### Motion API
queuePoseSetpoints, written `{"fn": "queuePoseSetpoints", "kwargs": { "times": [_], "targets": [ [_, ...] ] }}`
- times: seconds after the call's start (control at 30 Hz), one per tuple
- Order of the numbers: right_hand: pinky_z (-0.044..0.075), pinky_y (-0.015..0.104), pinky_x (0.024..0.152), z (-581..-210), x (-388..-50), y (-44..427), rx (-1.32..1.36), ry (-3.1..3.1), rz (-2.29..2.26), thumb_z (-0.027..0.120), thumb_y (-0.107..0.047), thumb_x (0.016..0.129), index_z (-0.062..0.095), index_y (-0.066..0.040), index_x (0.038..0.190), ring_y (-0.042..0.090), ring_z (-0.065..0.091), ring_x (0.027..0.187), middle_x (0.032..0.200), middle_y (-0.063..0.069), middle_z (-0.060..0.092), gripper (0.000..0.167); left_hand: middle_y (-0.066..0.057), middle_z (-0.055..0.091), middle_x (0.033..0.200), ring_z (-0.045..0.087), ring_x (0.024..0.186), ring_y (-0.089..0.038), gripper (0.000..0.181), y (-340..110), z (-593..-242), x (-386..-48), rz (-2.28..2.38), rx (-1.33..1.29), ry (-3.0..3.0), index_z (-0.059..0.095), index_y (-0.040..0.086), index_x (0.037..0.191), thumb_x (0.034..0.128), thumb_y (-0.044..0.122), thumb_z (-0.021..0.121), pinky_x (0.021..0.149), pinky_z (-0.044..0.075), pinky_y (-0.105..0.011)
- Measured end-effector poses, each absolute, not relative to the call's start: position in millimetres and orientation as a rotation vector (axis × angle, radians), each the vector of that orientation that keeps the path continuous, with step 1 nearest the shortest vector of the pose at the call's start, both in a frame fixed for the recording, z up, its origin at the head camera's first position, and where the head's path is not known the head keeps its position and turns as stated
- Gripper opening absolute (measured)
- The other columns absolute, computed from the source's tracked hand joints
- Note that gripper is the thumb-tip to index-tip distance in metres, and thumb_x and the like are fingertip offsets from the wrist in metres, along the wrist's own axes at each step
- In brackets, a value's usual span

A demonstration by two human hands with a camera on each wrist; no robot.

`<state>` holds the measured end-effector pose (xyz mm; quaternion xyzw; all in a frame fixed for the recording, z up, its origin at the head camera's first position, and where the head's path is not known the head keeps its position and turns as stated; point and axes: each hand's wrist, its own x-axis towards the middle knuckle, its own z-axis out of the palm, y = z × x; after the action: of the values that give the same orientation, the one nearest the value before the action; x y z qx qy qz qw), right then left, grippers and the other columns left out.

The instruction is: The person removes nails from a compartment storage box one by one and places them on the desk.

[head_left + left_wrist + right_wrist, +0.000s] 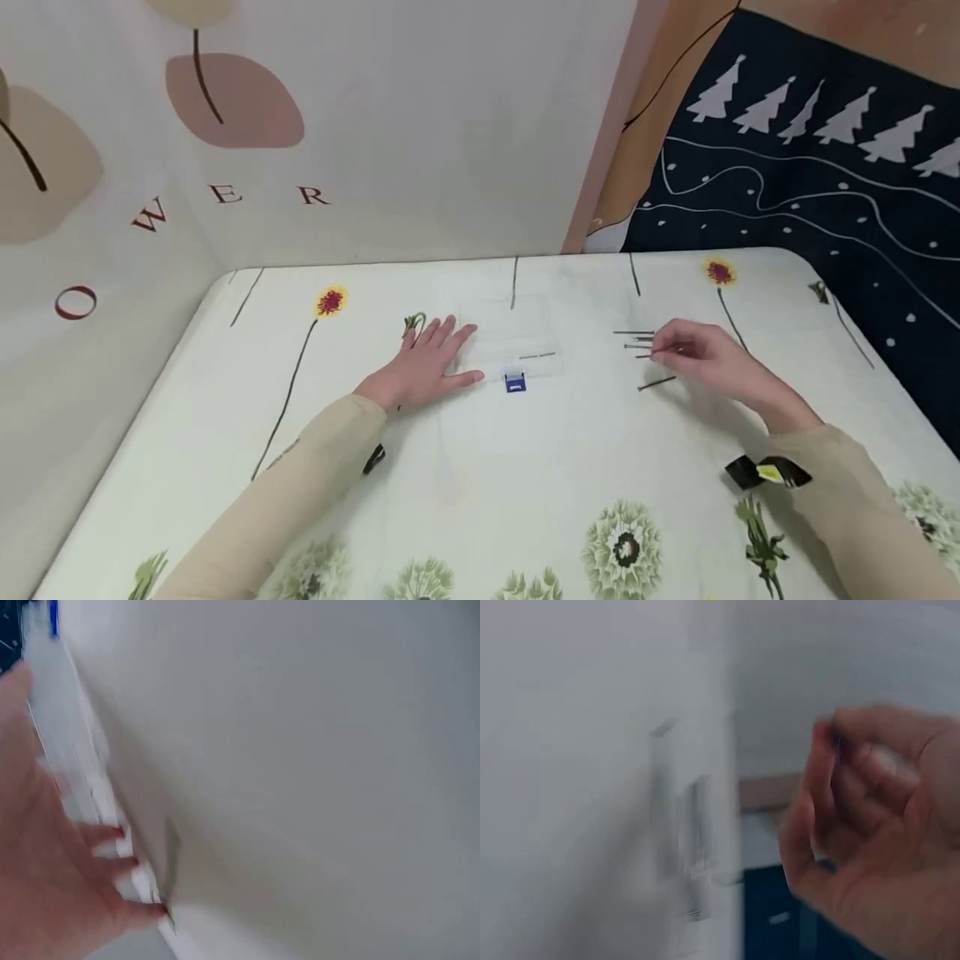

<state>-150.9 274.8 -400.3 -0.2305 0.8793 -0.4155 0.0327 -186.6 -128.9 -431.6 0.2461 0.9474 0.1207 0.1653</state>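
A clear plastic box (504, 317) with a blue latch (515, 382) lies on the cloth, a thin nail (537, 356) visible within its outline. My left hand (423, 367) rests with spread, straight fingers at the box's left side. Right of the box, several nails (633, 332) lie roughly parallel on the cloth, one slanted nail (656, 383) nearer me. Just above them, my right hand (705, 358) pinches a small dark piece between thumb and fingertips, apparently a nail; the fingers hide most of it. Both wrist views are blurred.
A white flower-printed cloth (480, 483) covers the table. Behind it hangs a pale curtain (450, 167) with letters, and a dark cloth with tree prints (787, 192) at the right. A black-and-yellow patch (768, 472) shows at the right sleeve.
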Motion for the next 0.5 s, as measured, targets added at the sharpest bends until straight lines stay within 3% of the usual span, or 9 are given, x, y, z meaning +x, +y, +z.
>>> {"fn": "queuePoseSetpoints", "kwargs": {
  "times": [0.2, 0.5],
  "targets": [
    [0.042, 0.019, 0.069, -365, -132, 289, -0.821, 2.939, -1.084, 0.068, 0.003, 0.087, 0.064, -0.013, 0.092, 0.007, 0.053, 0.079, 0.090, -0.007, 0.061, 0.017, -0.023, 0.012, 0.157, 0.011, 0.142, -0.044, 0.082, -130, -413, -199, 0.296, 0.722, 2.722, 0.020, 0.016, 0.155, 0.0930, 0.061, 0.048, 0.107, 0.007, -0.068],
    [0.045, 0.024, 0.062, -404, -112, 334, -0.706, 2.988, -0.946, 0.068, 0.005, 0.085, 0.062, -0.012, 0.090, 0.004, 0.054, 0.075, 0.084, -0.009, 0.060, 0.019, -0.021, 0.013, 0.158, 0.009, 0.143, -0.043, 0.083, -131, -428, -189, 0.390, 0.754, 2.753, 0.022, 0.015, 0.155, 0.0923, 0.063, 0.047, 0.108, 0.005, -0.066]
  ]
}}
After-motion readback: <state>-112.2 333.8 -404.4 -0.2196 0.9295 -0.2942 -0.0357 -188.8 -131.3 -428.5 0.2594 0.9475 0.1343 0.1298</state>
